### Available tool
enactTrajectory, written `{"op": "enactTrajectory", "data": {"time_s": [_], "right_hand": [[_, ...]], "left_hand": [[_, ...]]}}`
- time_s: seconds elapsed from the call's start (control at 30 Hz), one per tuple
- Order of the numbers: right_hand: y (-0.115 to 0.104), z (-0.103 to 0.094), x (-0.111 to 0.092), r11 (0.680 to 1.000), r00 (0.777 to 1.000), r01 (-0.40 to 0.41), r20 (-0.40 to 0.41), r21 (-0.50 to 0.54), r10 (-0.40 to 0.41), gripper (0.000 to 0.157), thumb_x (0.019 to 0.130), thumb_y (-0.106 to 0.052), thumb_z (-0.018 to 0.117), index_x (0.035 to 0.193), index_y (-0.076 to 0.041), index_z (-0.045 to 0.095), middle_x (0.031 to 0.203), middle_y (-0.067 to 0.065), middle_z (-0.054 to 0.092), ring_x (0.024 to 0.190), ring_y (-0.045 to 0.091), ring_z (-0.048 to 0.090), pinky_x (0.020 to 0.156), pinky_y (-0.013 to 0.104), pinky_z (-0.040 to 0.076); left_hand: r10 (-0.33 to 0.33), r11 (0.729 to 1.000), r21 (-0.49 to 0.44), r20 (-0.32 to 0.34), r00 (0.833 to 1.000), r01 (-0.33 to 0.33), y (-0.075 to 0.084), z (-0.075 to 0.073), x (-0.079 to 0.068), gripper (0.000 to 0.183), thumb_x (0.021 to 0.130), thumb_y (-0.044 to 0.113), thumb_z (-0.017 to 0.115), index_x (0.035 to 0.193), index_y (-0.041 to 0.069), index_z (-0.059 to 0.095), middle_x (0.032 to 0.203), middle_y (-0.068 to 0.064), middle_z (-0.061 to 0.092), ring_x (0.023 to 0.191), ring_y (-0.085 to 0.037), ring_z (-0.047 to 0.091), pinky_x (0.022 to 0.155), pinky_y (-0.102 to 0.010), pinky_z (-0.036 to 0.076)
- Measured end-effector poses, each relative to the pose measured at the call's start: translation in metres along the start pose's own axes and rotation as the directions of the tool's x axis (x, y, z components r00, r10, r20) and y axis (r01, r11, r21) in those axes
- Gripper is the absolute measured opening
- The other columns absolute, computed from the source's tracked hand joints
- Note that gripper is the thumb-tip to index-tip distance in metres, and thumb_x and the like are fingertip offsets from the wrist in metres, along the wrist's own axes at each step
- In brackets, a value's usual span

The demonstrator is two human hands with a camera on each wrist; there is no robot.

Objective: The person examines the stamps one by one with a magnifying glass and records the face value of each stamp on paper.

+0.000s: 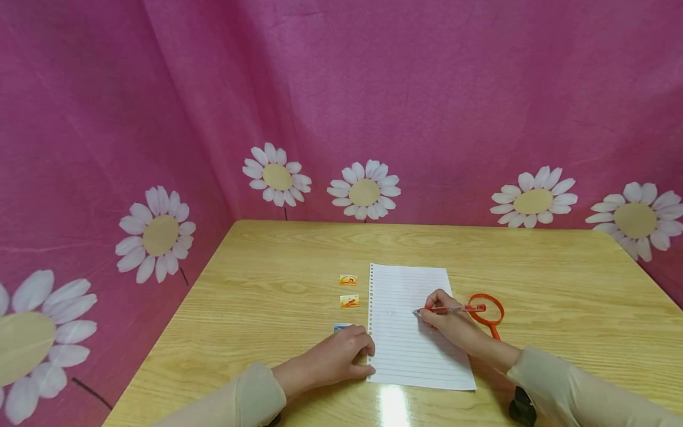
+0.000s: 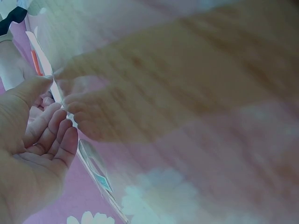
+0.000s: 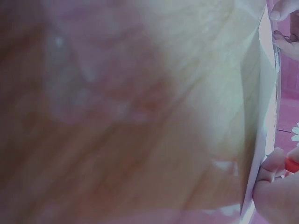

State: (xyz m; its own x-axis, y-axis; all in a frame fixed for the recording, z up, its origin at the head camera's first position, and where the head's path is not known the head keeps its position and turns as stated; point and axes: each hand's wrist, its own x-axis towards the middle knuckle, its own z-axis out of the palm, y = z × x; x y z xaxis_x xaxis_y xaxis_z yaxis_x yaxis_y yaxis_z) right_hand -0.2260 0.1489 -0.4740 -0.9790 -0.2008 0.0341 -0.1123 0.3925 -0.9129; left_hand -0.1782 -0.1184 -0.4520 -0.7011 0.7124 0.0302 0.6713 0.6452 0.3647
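A lined sheet of paper [image 1: 405,356] with punched holes down its left side lies on the table. My right hand [image 1: 453,323] pinches a clear-barrelled pen [image 1: 474,308] with a red end, its tip pointing left at the middle of the page. Faint small handwriting [image 1: 391,313] shows to the left of that tip. At the sheet's lower left edge rests my left hand [image 1: 341,357], fingers loosely bent and fingertips at the paper's margin. In the left wrist view, the left hand [image 2: 37,144] shows its thumb reaching forward, with nothing in the palm.
A red magnifying glass [image 1: 497,331] lies right of the sheet, partly behind the right forearm. Two small yellow picture cards [image 1: 348,280] [image 1: 349,302] lie left of the page; a blue one [image 1: 340,327] is partly covered by the left hand. A pink daisy-printed curtain [image 1: 427,107] surrounds the table [image 1: 277,284].
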Motion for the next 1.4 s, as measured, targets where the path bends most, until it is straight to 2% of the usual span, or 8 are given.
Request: {"op": "enactTrajectory", "data": {"time_s": [0.17,0.47,0.7,0.9,1.17,1.4], "right_hand": [[0.0009,-0.0008,0.0001,0.999,1.000,-0.016,0.023,0.047,0.014,0.022,0.089,-0.007,0.064,0.094,0.004,0.046,0.066,-0.004,0.049,0.058,0.002,0.046,0.054,0.017,0.036],[-0.0006,-0.0039,0.0023,1.000,0.998,-0.026,0.050,-0.015,0.027,0.020,0.088,-0.007,0.064,0.094,0.002,0.048,0.072,-0.002,0.051,0.062,0.005,0.048,0.056,0.018,0.040],[0.0000,-0.0050,0.0021,0.998,0.998,0.036,0.047,-0.044,-0.034,0.018,0.087,-0.004,0.064,0.093,0.000,0.048,0.074,-0.001,0.049,0.064,0.004,0.045,0.058,0.017,0.038],[0.0010,-0.0060,0.0026,0.999,0.997,0.034,0.065,-0.022,-0.033,0.018,0.085,-0.003,0.064,0.091,0.000,0.048,0.072,-0.004,0.046,0.061,0.003,0.043,0.055,0.016,0.035],[0.0027,-0.0074,0.0032,0.999,0.993,0.035,0.116,-0.007,-0.034,0.020,0.089,-0.007,0.064,0.093,0.003,0.047,0.071,-0.003,0.048,0.059,0.003,0.044,0.053,0.016,0.036],[0.0006,-0.0053,0.0033,0.999,0.995,0.034,0.090,-0.005,-0.033,0.020,0.090,-0.006,0.063,0.094,0.002,0.045,0.073,-0.001,0.049,0.060,0.004,0.046,0.055,0.017,0.038]], "left_hand": [[-0.007,1.000,-0.005,0.006,1.000,0.007,0.0010,-0.0005,-0.0006,0.020,0.087,0.029,0.074,0.097,0.013,0.066,0.087,0.007,0.053,0.079,0.000,0.041,0.071,-0.010,0.039],[-0.002,1.000,-0.006,-0.001,1.000,0.002,0.0012,-0.0011,-0.0006,0.020,0.087,0.028,0.074,0.097,0.013,0.066,0.087,0.007,0.054,0.079,0.000,0.041,0.071,-0.010,0.039],[0.001,1.000,0.000,-0.004,1.000,-0.001,0.0002,-0.0006,0.0005,0.019,0.087,0.029,0.074,0.096,0.014,0.066,0.087,0.007,0.054,0.079,0.000,0.041,0.071,-0.010,0.039],[-0.010,1.000,0.002,0.001,1.000,0.010,-0.0002,-0.0002,0.0008,0.019,0.087,0.029,0.074,0.096,0.014,0.066,0.086,0.008,0.053,0.079,0.000,0.041,0.070,-0.010,0.039],[-0.011,1.000,0.004,-0.001,1.000,0.011,0.0004,0.0000,-0.0008,0.019,0.087,0.029,0.074,0.095,0.014,0.066,0.086,0.008,0.053,0.079,0.000,0.041,0.070,-0.010,0.039],[-0.007,1.000,0.006,-0.003,1.000,0.007,-0.0004,0.0002,-0.0005,0.020,0.087,0.029,0.074,0.095,0.014,0.066,0.085,0.007,0.052,0.079,0.000,0.041,0.069,-0.010,0.038]]}}
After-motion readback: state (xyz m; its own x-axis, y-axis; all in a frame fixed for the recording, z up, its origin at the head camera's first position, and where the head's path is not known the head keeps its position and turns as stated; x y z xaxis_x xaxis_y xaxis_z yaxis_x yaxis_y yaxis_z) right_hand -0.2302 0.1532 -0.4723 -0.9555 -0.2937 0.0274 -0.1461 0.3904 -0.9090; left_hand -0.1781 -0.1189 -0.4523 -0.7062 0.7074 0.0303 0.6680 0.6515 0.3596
